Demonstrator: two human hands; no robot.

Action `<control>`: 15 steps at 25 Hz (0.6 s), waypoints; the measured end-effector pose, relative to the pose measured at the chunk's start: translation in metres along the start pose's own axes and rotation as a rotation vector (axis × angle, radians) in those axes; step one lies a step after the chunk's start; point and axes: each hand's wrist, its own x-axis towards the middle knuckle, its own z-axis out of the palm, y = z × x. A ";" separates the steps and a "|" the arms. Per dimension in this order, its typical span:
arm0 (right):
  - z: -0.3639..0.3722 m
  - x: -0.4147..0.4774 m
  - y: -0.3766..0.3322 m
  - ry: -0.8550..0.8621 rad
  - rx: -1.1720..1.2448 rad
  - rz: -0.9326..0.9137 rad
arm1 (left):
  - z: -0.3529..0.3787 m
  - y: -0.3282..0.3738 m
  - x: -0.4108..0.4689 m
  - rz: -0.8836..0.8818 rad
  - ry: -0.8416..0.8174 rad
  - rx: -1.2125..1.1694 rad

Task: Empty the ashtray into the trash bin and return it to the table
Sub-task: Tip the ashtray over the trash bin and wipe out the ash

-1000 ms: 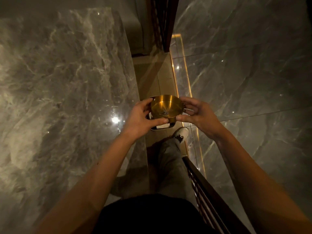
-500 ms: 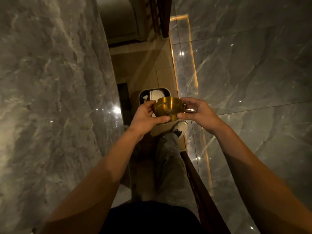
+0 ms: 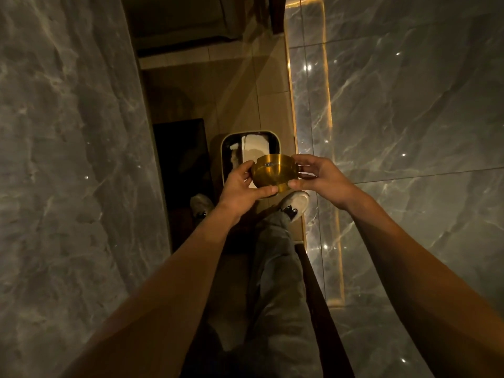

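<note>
A round gold metal ashtray is held between both hands, tilted away from me so its outer wall and bottom face the camera. My left hand grips its left side with the thumb under the base. My right hand pinches its right rim. Directly below and beyond it stands a small rectangular trash bin with a pale rim, open, with light paper waste inside. The ashtray hides the bin's near right part.
A grey marble table top fills the left. A grey marble surface with a lit gold strip is on the right. Beige floor tiles run between them. My shoes stand by the bin.
The ashtray has tipped forward from showing its inside to showing its underside. The view has moved forward, so the whole bin now shows under the hands.
</note>
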 end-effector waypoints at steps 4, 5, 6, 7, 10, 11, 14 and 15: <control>-0.008 0.039 0.028 -0.060 -0.011 -0.003 | 0.007 -0.031 0.036 0.003 0.037 -0.049; -0.009 0.049 0.035 -0.072 -0.012 0.011 | 0.009 -0.039 0.044 -0.011 0.050 -0.060; -0.011 0.057 0.042 -0.083 -0.006 0.026 | 0.011 -0.046 0.052 -0.031 0.065 -0.071; -0.011 0.063 0.048 -0.095 0.000 0.037 | 0.012 -0.053 0.059 -0.048 0.073 -0.083; -0.011 0.083 0.073 -0.144 0.006 0.049 | 0.015 -0.073 0.080 -0.080 0.071 -0.105; -0.010 0.090 0.080 -0.154 0.010 0.054 | 0.015 -0.080 0.087 -0.100 0.075 -0.101; -0.002 0.108 0.099 -0.159 0.055 0.043 | 0.014 -0.096 0.101 -0.138 0.100 -0.087; 0.002 0.114 0.105 -0.157 0.068 0.044 | 0.013 -0.101 0.107 -0.143 0.110 -0.085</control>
